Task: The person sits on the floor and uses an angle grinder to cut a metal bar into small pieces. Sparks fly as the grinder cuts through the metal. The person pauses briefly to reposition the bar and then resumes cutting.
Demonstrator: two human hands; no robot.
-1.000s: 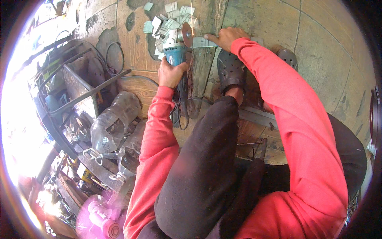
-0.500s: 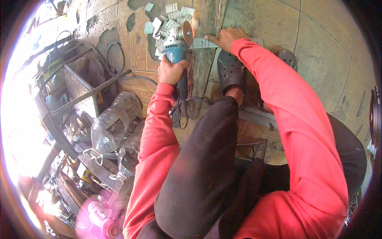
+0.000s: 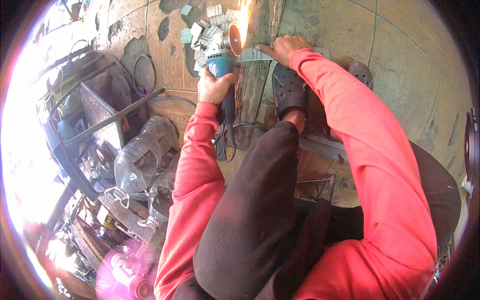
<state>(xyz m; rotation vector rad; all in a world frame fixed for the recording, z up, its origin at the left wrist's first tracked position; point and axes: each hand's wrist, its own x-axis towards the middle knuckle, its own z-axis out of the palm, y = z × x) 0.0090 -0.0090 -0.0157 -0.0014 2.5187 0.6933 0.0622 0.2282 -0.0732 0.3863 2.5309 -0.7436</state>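
My left hand [image 3: 214,88] grips the body of a teal angle grinder [image 3: 221,60]. Its disc [image 3: 233,40] stands on edge against a flat grey metal strip [image 3: 254,55] and throws bright sparks [image 3: 244,17] upward. My right hand [image 3: 283,47] presses down on that strip, just right of the disc. The strip lies across a dark wooden plank [image 3: 257,75] on the floor. My foot in a dark clog [image 3: 289,90] rests on the plank below my right hand. The grinder's black cord [image 3: 227,142] loops down beside my knee.
A pile of small cut metal pieces [image 3: 207,25] lies behind the grinder. A second clog [image 3: 361,74] is at the right. At the left stand a metal box frame [image 3: 102,112], clear plastic bottles [image 3: 142,155], coiled cable [image 3: 142,75] and a pink power tool [image 3: 125,277].
Sparks now fly from the disc where it meets the strip. Both hands and the grinder have stayed in nearly the same place.
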